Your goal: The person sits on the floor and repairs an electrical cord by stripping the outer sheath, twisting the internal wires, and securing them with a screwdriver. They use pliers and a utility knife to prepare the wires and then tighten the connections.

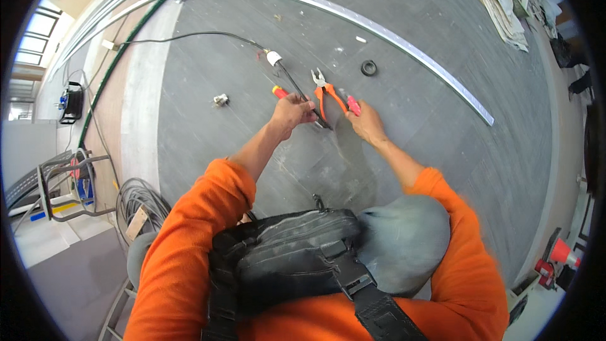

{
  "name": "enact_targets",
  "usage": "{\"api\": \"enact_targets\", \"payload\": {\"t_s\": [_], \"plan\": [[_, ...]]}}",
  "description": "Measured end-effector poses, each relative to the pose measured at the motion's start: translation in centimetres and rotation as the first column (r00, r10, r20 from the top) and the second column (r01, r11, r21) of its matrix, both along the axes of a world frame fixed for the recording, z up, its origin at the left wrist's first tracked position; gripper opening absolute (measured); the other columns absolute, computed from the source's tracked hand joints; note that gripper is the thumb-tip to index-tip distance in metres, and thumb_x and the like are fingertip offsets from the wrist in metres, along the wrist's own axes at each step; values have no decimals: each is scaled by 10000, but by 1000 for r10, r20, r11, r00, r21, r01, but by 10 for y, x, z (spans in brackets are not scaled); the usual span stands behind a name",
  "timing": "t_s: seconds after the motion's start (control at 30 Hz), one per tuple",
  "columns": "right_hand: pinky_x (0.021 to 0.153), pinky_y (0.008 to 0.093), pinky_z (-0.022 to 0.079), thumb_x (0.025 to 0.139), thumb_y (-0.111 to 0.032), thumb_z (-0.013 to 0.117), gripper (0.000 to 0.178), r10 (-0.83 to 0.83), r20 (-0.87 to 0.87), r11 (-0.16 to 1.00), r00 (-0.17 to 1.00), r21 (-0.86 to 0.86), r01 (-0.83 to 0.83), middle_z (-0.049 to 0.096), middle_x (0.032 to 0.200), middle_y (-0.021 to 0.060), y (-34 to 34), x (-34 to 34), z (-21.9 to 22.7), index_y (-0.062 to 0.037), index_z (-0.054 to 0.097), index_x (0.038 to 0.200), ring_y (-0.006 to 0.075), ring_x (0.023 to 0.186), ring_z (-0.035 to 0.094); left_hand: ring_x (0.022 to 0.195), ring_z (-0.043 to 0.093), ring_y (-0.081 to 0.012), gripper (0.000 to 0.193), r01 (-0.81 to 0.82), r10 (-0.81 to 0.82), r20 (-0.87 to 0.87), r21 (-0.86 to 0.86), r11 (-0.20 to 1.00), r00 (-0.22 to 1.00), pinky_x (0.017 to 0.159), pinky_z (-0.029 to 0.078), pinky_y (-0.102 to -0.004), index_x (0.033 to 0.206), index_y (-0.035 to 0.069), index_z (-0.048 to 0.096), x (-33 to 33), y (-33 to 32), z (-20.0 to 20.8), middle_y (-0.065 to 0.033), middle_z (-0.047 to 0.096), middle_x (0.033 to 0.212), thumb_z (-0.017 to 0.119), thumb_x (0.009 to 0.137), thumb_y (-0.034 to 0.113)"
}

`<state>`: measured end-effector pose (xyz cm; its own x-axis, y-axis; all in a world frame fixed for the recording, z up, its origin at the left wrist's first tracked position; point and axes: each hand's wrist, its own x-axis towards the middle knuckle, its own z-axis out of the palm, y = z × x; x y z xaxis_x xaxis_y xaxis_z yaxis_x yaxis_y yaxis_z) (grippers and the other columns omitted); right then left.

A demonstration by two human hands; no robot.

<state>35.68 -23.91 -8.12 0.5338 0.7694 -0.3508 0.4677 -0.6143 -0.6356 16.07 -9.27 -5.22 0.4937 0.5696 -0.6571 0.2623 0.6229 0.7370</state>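
And here the left hand (294, 115) is working out in front, its forearm slanting up and inward from the orange sleeve (196, 215), wrist bending over the grey floor (423, 113). Its thumb and fingers are clamping together on the black cable (303, 92), which is running from a white cylindrical fitting (273, 58) down past the fingers, its lower end lying just above the floor or on it; I can't tell which.

Over to the right hand (366, 121): its forearm is angling forward and inward, and its fingers are closing around a red-handled tool (353, 106), the front of the tool pointing up and left. Between the hands, orange-handled pliers (323, 88) are lying with their jaws slightly parted, one handle ending near the right fingers; contact there is hard to call. A yellow-and-red handle (279, 91) is poking out just beyond the left hand.

Now the containers: a black pouch (290, 249) is sitting across the wearer's front, strapped on, its fabric hiding whatever is inside. A metal fitting (221, 99) is resting to the left, while a black ring (368, 67) is lying beyond the pliers.
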Motion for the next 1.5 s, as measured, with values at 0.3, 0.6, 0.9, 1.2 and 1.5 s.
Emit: {"api": "enact_targets", "payload": {"t_s": [0.3, 0.6, 0.9, 1.2, 1.5], "plan": [[790, 563, 490, 1012, -266, 582, 345, -66, -97, 997, 993, 45, 71, 692, 948, 264, -139, -48, 16, -75, 513, 1291, 526, 929, 648, 829, 739, -232, 274, 261, -257, -164, 6, 965, 952, 757, 661, -355, 1087, -50, 645, 30, -25, -33, -138, 706, 978, 799, 891, 63], [755, 529, 517, 993, -247, 617, 254, -72, -33, 975, 997, 207, 77, 707, 946, 235, -105, -5, 7, -78, 654, 1180, 474, 903, 673, 830, 741, -235, 283, 137, -81, -248, 219, 966, 965, 759, 641, -357, 1164, -47, 633, 41, 16, 0, -121, 703, 1018, 732, 960, 123], [971, 482, 538, 846, -30, 605, 757, -115, 695, 989, 710, 15, 146, 452, 1564, 145, -45, 308, -14, -215, 414, 1555, 398, 1186, 650, 798, 721, -242, 202, -6, 6, -2, 50, 999, 1000, 749, 643, -388, 1029, 18, 634, 33, 14, -4, -84, 683, 939, 764, 937, 141], [915, 488, 557, 832, -200, 740, 448, 216, 569, 972, 793, -205, -117, 638, 1208, 167, -52, 198, 25, -72, 618, 1244, 401, 1079, 674, 865, 692, -198, 271, -68, 66, 52, 47, 997, 996, 809, 632, -375, 1156, 21, 628, 12, 17, 22, -56, 666, 979, 744, 956, 164], [853, 512, 570, 862, -268, 782, 492, 114, 312, 991, 943, -104, -86, 609, 1224, 161, -63, 45, 26, -90, 593, 1280, 409, 1041, 681, 884, 720, -236, 244, -66, 59, 95, 73, 995, 994, 865, 642, -344, 1103, -26, 605, 73, 18, 14, -107, 675, 1007, 753, 941, 82]]}}
